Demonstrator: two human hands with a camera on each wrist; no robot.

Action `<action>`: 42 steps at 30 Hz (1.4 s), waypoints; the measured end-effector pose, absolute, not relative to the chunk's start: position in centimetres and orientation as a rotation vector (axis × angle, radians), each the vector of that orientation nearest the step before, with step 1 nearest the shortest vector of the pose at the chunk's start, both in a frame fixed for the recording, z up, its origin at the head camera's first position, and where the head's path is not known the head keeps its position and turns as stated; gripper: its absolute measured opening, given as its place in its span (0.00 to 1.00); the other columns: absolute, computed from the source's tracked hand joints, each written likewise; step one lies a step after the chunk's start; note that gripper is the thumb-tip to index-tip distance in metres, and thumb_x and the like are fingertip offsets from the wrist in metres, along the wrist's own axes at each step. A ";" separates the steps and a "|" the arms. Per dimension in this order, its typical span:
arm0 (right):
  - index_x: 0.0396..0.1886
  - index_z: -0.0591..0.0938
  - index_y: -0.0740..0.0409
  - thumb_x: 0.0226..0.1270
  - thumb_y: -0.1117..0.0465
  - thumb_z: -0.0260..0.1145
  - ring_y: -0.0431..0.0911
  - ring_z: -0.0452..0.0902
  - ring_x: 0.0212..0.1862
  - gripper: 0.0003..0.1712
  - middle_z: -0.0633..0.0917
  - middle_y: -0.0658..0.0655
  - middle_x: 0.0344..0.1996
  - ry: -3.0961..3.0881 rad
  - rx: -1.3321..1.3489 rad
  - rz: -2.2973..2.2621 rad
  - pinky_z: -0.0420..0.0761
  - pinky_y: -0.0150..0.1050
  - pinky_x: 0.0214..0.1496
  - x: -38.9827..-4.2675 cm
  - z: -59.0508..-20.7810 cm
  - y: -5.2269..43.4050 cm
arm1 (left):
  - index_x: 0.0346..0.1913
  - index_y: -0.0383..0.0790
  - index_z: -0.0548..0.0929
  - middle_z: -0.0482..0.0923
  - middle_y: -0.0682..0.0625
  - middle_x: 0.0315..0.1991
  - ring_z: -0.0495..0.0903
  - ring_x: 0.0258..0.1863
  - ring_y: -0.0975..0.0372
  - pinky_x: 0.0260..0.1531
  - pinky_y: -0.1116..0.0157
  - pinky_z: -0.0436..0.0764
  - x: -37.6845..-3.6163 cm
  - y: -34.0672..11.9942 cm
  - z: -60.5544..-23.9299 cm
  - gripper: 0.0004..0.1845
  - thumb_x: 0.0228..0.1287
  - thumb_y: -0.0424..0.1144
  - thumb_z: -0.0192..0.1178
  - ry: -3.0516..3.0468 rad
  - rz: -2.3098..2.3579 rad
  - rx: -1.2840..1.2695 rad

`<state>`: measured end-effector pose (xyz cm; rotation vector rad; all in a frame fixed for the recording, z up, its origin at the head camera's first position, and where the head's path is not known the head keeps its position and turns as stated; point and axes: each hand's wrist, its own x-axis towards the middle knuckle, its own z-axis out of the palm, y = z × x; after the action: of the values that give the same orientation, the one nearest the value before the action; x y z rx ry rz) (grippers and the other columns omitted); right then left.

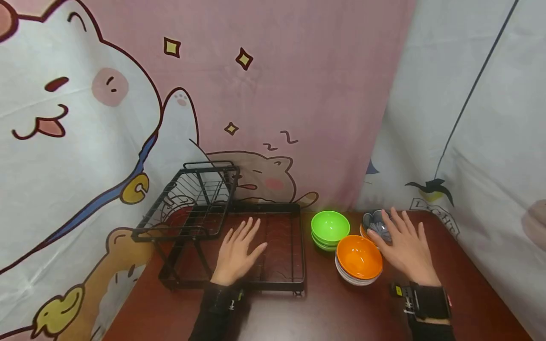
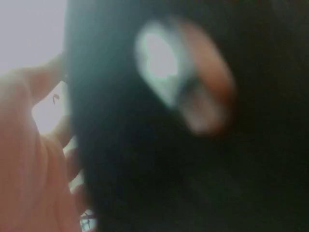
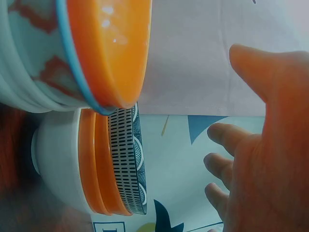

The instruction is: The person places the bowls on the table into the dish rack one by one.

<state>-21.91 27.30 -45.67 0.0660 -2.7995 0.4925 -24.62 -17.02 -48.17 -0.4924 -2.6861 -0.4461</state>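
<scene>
My left hand (image 1: 236, 255) is spread, palm down, and overlaps the front of a black dish rack (image 1: 279, 286) in the head view. My right hand (image 1: 407, 248), fingers straight and parted, hovers beside stacked bowls on the right, holding nothing. Nearest it are an orange-lined bowl (image 1: 359, 257) on top of whitish bowls and, farther back, a blue-grey patterned bowl (image 1: 376, 226) on orange ones, partly hidden by the fingers. Bright green bowls (image 1: 330, 227) stand nested to their left. The right wrist view shows the patterned bowl (image 3: 126, 164) above two orange rims and a pale bowl.
A raised wire basket (image 1: 192, 199) forms the rack's upper tier at its left. Everything stands on a dark reddish-brown table (image 1: 324, 312). Cartoon-printed cloth (image 1: 324, 94) hangs behind and along the sides. A dark blurred shape fills most of the left wrist view.
</scene>
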 end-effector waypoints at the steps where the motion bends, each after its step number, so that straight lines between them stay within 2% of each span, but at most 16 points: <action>1: 0.78 0.54 0.53 0.69 0.30 0.46 0.67 0.39 0.77 0.47 0.52 0.68 0.77 -2.799 0.071 0.496 0.21 0.65 0.71 -21.9 -45.7 27.3 | 0.76 0.60 0.56 0.58 0.53 0.76 0.59 0.75 0.55 0.71 0.45 0.57 -24.4 -16.8 -47.8 0.37 0.67 0.65 0.49 -2.679 -0.449 -0.542; 5: 0.78 0.53 0.54 0.69 0.31 0.47 0.68 0.39 0.77 0.48 0.52 0.68 0.77 -2.817 0.081 0.505 0.22 0.67 0.70 -21.9 -45.7 27.2 | 0.75 0.61 0.58 0.62 0.56 0.75 0.66 0.71 0.59 0.65 0.48 0.68 -22.8 -16.2 -46.2 0.36 0.67 0.58 0.57 -2.579 -0.454 -0.760; 7: 0.78 0.53 0.54 0.69 0.31 0.47 0.68 0.39 0.77 0.48 0.52 0.68 0.77 -2.818 0.079 0.506 0.22 0.67 0.70 -21.9 -45.7 27.2 | 0.73 0.59 0.65 0.68 0.57 0.71 0.72 0.66 0.61 0.60 0.52 0.73 -21.7 -16.3 -45.3 0.34 0.65 0.53 0.61 -2.436 -0.449 -0.869; 11: 0.78 0.53 0.54 0.69 0.31 0.47 0.67 0.40 0.77 0.47 0.53 0.68 0.77 -2.806 0.083 0.513 0.22 0.67 0.71 -22.0 -45.4 27.2 | 0.54 0.46 0.84 0.84 0.53 0.50 0.82 0.43 0.61 0.44 0.60 0.77 -19.7 -17.4 -42.9 0.20 0.58 0.40 0.63 -1.885 -0.487 -0.963; 14: 0.78 0.53 0.54 0.68 0.31 0.49 0.68 0.40 0.76 0.49 0.53 0.69 0.76 -2.807 0.086 0.530 0.25 0.68 0.71 -22.1 -45.4 27.3 | 0.32 0.37 0.87 0.82 0.45 0.28 0.75 0.26 0.54 0.34 0.61 0.71 -18.7 -19.5 -40.6 0.09 0.51 0.38 0.60 -1.409 -0.539 -0.761; 17: 0.78 0.53 0.56 0.68 0.32 0.52 0.70 0.44 0.75 0.50 0.54 0.70 0.76 -2.805 0.103 0.570 0.33 0.71 0.71 -22.3 -45.6 27.4 | 0.24 0.30 0.80 0.75 0.41 0.22 0.69 0.25 0.52 0.36 0.65 0.67 -18.7 -23.5 -39.5 0.13 0.48 0.41 0.59 -1.170 -0.634 -0.388; 20: 0.78 0.54 0.56 0.66 0.32 0.55 0.71 0.51 0.72 0.50 0.59 0.71 0.74 -2.807 0.137 0.614 0.46 0.73 0.68 -22.5 -45.8 27.2 | 0.32 0.24 0.79 0.76 0.50 0.28 0.71 0.31 0.61 0.42 0.70 0.65 -19.6 -29.8 -40.8 0.15 0.53 0.38 0.56 -1.264 -0.849 -0.064; 22: 0.77 0.56 0.55 0.66 0.33 0.56 0.71 0.56 0.70 0.49 0.63 0.72 0.72 -2.814 0.177 0.644 0.55 0.73 0.65 -22.7 -45.8 26.9 | 0.43 0.27 0.80 0.75 0.61 0.35 0.70 0.37 0.71 0.42 0.74 0.64 -20.4 -34.0 -43.2 0.16 0.62 0.39 0.55 -1.491 -1.035 0.141; 24: 0.76 0.60 0.54 0.65 0.33 0.57 0.71 0.60 0.68 0.47 0.67 0.71 0.69 -2.827 0.217 0.652 0.61 0.74 0.61 -22.8 -45.9 26.3 | 0.57 0.32 0.75 0.72 0.66 0.43 0.70 0.40 0.77 0.42 0.77 0.67 -21.1 -37.3 -46.1 0.21 0.71 0.44 0.51 -1.838 -1.239 0.301; 26: 0.73 0.65 0.54 0.65 0.35 0.60 0.70 0.62 0.67 0.43 0.71 0.70 0.67 -2.825 0.261 0.663 0.64 0.74 0.59 -22.8 -46.0 25.8 | 0.69 0.40 0.66 0.73 0.60 0.53 0.70 0.44 0.81 0.43 0.79 0.68 -21.9 -39.2 -48.8 0.27 0.75 0.52 0.46 -2.152 -1.442 0.374; 28: 0.70 0.70 0.55 0.65 0.40 0.63 0.68 0.65 0.66 0.39 0.75 0.68 0.64 -2.812 0.301 0.669 0.66 0.73 0.58 -22.9 -46.2 25.3 | 0.74 0.44 0.58 0.68 0.54 0.61 0.70 0.48 0.79 0.44 0.79 0.71 -22.7 -40.0 -50.9 0.33 0.74 0.59 0.41 -2.334 -1.686 0.371; 31: 0.66 0.74 0.57 0.64 0.45 0.66 0.68 0.65 0.66 0.35 0.79 0.66 0.60 -2.793 0.333 0.679 0.65 0.72 0.60 -23.1 -46.5 24.9 | 0.77 0.45 0.50 0.55 0.45 0.74 0.67 0.63 0.67 0.51 0.74 0.72 -23.6 -39.9 -52.4 0.38 0.73 0.62 0.39 -2.389 -1.979 0.342; 35: 0.64 0.76 0.59 0.63 0.49 0.67 0.68 0.65 0.66 0.31 0.81 0.66 0.58 -2.778 0.333 0.689 0.62 0.71 0.63 -23.2 -46.5 24.8 | 0.79 0.46 0.41 0.44 0.39 0.78 0.55 0.73 0.47 0.58 0.60 0.73 -23.9 -39.7 -52.4 0.43 0.72 0.65 0.38 -2.505 -2.042 0.332; 37: 0.61 0.79 0.60 0.62 0.52 0.69 0.68 0.66 0.65 0.29 0.82 0.66 0.56 -2.758 0.326 0.687 0.63 0.70 0.63 -23.3 -46.6 24.7 | 0.79 0.43 0.41 0.52 0.34 0.75 0.64 0.70 0.45 0.57 0.54 0.75 -23.8 -39.6 -52.4 0.43 0.73 0.63 0.41 -2.509 -2.085 0.328; 40: 0.56 0.82 0.61 0.59 0.55 0.71 0.68 0.69 0.62 0.26 0.83 0.66 0.53 -2.728 0.325 0.680 0.65 0.69 0.63 -23.3 -46.6 24.6 | 0.77 0.36 0.46 0.74 0.33 0.62 0.81 0.54 0.51 0.48 0.57 0.80 -23.8 -39.5 -52.7 0.41 0.74 0.57 0.45 -2.543 -2.068 0.322; 42: 0.54 0.83 0.62 0.58 0.57 0.72 0.68 0.71 0.61 0.24 0.84 0.66 0.51 -2.721 0.312 0.671 0.66 0.68 0.62 -23.4 -46.6 24.5 | 0.75 0.31 0.52 0.82 0.37 0.52 0.85 0.43 0.57 0.43 0.60 0.82 -23.9 -39.5 -52.9 0.36 0.75 0.50 0.47 -2.512 -2.097 0.291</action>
<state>-23.38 24.49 -46.59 0.3122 -2.7215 0.6709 -23.88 -39.51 -52.91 0.2909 -2.5122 -2.0970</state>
